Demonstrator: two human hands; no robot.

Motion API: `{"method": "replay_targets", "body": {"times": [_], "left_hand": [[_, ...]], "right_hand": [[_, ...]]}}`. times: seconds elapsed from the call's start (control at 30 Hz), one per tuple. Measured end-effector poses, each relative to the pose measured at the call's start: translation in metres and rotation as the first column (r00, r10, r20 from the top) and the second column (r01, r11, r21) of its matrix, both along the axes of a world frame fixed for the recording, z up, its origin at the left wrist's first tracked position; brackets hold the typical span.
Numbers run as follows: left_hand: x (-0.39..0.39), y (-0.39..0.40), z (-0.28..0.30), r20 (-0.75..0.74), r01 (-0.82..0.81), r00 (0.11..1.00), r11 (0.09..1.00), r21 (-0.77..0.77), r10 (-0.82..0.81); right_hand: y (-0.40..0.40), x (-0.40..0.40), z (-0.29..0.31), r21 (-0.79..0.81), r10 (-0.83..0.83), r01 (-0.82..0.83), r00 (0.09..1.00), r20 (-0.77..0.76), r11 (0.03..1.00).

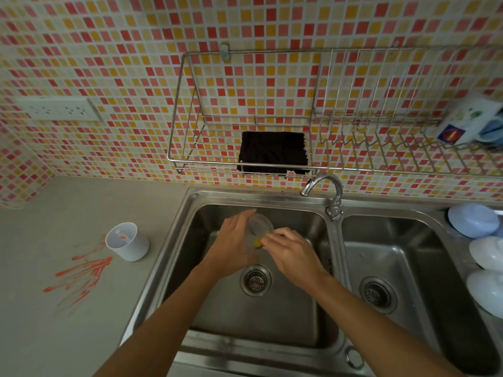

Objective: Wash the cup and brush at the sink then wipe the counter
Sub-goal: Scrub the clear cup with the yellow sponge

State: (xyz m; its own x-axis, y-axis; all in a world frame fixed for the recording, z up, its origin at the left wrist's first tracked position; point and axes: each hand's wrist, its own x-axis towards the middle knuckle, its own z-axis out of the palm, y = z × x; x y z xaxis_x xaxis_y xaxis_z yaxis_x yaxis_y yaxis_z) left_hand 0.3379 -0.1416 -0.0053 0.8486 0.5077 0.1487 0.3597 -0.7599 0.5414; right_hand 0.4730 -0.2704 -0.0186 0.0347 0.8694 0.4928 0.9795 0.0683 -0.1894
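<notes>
Over the left basin of the steel sink [206,317], my left hand [234,246] holds a clear plastic cup [260,225] tilted on its side. My right hand [292,253] grips a small yellow thing [257,242], likely the brush, pressed into the cup's mouth; most of it is hidden by my fingers. A white cup [127,241] with orange-red traces inside stands upright on the grey counter [40,336] left of the sink. Orange-red smears [81,276] streak the counter in front of it. A black cloth [273,153] lies in the wire rack [187,164] above.
The faucet [325,186] arches behind the divider between the basins; no water is visible. The right basin [402,268] holds nothing. Pale blue and white round lids or bowls [475,221] sit at the right edge. A wall socket [58,110] is at left.
</notes>
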Motion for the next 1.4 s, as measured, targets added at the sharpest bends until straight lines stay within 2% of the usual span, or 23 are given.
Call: {"method": "replay_targets", "body": {"times": [0.1, 0.2, 0.27, 0.33, 0.37, 0.4, 0.43, 0.5, 0.53, 0.57, 0.6, 0.67, 0.7, 0.73, 0.8, 0.83, 0.9, 0.97, 1.03, 1.07, 1.2, 1.27, 1.4], "left_hand": [[0.003, -0.011, -0.011, 0.09, -0.191, 0.98, 0.966, 0.172, 0.177], [0.007, -0.012, -0.008, 0.116, -0.338, 0.94, 0.92, 0.199, 0.321], [0.005, -0.006, -0.006, 0.134, -0.3, 0.952, 0.93, 0.214, 0.276], [0.002, 0.002, -0.003, 0.151, -0.203, 0.973, 0.962, 0.185, 0.176], [0.001, 0.006, -0.002, 0.149, -0.145, 0.981, 0.976, 0.159, 0.122], [0.0, 0.01, -0.001, 0.138, -0.096, 0.987, 0.986, 0.135, 0.077], [0.0, 0.012, 0.0, 0.12, -0.057, 0.992, 0.992, 0.113, 0.043], [0.0, 0.015, 0.0, 0.095, 0.016, 0.995, 0.995, 0.099, -0.026], [0.002, 0.016, 0.001, 0.092, 0.048, 0.994, 0.994, 0.099, -0.057], [0.003, 0.016, 0.001, 0.094, 0.063, 0.993, 0.994, 0.094, -0.072], [0.005, 0.017, 0.003, 0.097, 0.064, 0.993, 0.994, 0.086, -0.073], [0.008, 0.019, 0.005, 0.092, 0.052, 0.994, 0.995, 0.08, -0.059], [0.009, 0.02, 0.005, 0.081, 0.051, 0.995, 0.995, 0.089, -0.059], [0.01, 0.02, 0.005, 0.063, 0.058, 0.996, 0.994, 0.097, -0.064], [0.01, 0.02, 0.005, 0.03, 0.077, 0.996, 0.993, 0.094, -0.081], [0.01, 0.019, 0.006, 0.028, 0.081, 0.996, 0.993, 0.087, -0.083], [0.012, 0.017, 0.007, 0.045, 0.085, 0.995, 0.994, 0.075, -0.089], [0.013, 0.014, 0.009, 0.068, 0.088, 0.993, 0.994, 0.058, -0.092], [0.014, 0.014, 0.011, 0.088, 0.09, 0.992, 0.995, 0.049, -0.094], [0.013, 0.015, 0.012, 0.091, 0.097, 0.991, 0.994, 0.052, -0.102], [0.007, 0.017, 0.012, 0.031, 0.128, 0.991, 0.991, 0.031, -0.129], [0.006, 0.015, 0.012, 0.025, 0.129, 0.991, 0.992, 0.013, -0.13], [0.009, 0.018, 0.018, 0.05, 0.075, 0.996, 0.997, 0.024, -0.076]], "right_hand": [[0.005, -0.011, 0.003, 0.037, -0.033, 0.034, 0.999, -0.038, 0.999], [0.007, -0.017, 0.01, 0.043, -0.028, 0.033, 0.993, -0.113, 0.999], [0.008, -0.015, 0.016, 0.003, 0.008, -0.007, 0.961, -0.276, 1.0], [0.008, -0.012, 0.021, -0.093, -0.021, -0.035, 0.842, -0.539, 0.995], [0.008, -0.01, 0.022, -0.136, -0.046, -0.048, 0.785, -0.617, 0.99], [0.009, -0.006, 0.023, -0.17, -0.045, -0.083, 0.771, -0.635, 0.982], [0.01, -0.001, 0.024, -0.2, -0.007, -0.125, 0.832, -0.554, 0.972], [0.013, 0.013, 0.028, -0.248, 0.132, -0.179, 0.972, -0.196, 0.952], [0.017, 0.022, 0.028, -0.226, 0.178, -0.174, 0.984, -0.003, 0.958], [0.02, 0.028, 0.027, -0.208, 0.178, -0.154, 0.979, 0.103, 0.966], [0.021, 0.029, 0.026, -0.187, 0.152, -0.125, 0.978, 0.14, 0.974], [0.021, 0.016, 0.021, -0.163, 0.08, -0.074, 0.996, 0.031, 0.984], [0.02, 0.006, 0.019, -0.167, 0.04, -0.058, 0.993, -0.11, 0.984], [0.019, -0.002, 0.018, -0.195, -0.02, -0.036, 0.959, -0.281, 0.98], [0.018, -0.005, 0.023, -0.286, -0.147, -0.026, 0.812, -0.565, 0.958], [0.019, 0.001, 0.024, -0.303, -0.146, -0.046, 0.802, -0.58, 0.952], [0.018, 0.018, 0.029, -0.318, -0.053, -0.117, 0.877, -0.478, 0.941], [0.021, 0.031, 0.032, -0.297, 0.116, -0.164, 0.978, -0.174, 0.941], [0.024, 0.037, 0.028, -0.255, 0.162, -0.14, 0.984, 0.069, 0.957], [0.022, 0.036, 0.026, -0.245, 0.157, -0.131, 0.983, 0.093, 0.961], [0.009, 0.023, 0.018, -0.243, 0.183, -0.181, 0.983, -0.017, 0.953], [0.007, 0.018, 0.013, -0.228, 0.2, -0.19, 0.979, 0.021, 0.955], [0.013, 0.019, 0.01, -0.076, 0.131, -0.122, 0.982, 0.135, 0.99]]}}
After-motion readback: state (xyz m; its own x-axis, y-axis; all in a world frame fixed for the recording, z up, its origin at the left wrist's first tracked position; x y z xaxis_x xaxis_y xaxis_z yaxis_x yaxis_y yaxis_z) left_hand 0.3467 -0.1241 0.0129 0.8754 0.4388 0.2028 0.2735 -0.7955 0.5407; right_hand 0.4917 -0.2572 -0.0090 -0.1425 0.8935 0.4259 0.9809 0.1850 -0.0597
